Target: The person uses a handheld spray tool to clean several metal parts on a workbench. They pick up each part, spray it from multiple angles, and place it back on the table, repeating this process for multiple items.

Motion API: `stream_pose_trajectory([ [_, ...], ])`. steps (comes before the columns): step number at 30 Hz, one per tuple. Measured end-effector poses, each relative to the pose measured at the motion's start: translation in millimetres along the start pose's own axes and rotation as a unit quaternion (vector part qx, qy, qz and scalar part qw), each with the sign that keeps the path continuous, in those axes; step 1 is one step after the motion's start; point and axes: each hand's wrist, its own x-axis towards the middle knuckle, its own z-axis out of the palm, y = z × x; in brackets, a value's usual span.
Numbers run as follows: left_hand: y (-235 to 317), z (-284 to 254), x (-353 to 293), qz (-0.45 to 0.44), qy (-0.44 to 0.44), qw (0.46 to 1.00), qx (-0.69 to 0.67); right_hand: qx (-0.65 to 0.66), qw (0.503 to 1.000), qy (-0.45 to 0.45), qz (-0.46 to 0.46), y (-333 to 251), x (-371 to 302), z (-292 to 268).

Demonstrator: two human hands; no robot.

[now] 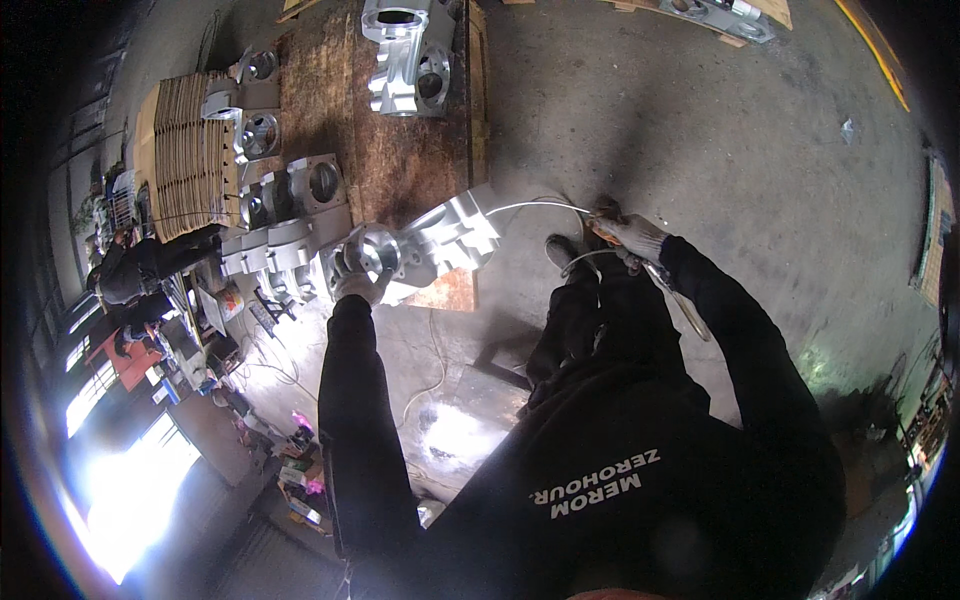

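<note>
Concrete workshop floor [740, 150], left hand [362, 289] against round-bored metal casting [411, 265], grip unclear, right hand [632, 234] clenched around thin-tubed tool [540, 203].

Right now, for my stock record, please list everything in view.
Machined metal castings with round bores: many, silver, mostly around the worktable
Scuffed wooden worktable: one, brown, upper centre
Stacked cardboard sheets: many, brown, upper left
Thin curved tube: one, pale, right of the castings
Concrete floor: one, grey, right
Straight strip: one, yellow, upper right
Co-worker: at least one, dark-clothed, left
Windows: several, white, lower left
Smaller clutter: uncountable, mixed, left
Left hand: one, pale-gloved, touching a casting
Right hand: one, pale-gloved, gripping the tube
Sleeves: two, black, lower half
</note>
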Motion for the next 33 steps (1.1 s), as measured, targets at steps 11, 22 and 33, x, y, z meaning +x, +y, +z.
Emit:
stream_pose_trajectory([
  [11,4,-12,-11,-0.014,-0.006,0.994,-0.111,0.011,0.997,0.026,0.065,34,52,-5],
  [22,4,-15,-10,-0.006,-0.028,0.996,-0.087,0.021,0.998,-0.057,0.021,63,115,-19],
  [33,19,-25,-17,-0.078,-0.045,0.995,-0.035,-0.204,0.974,0.029,-0.09,40,71,-24],
])
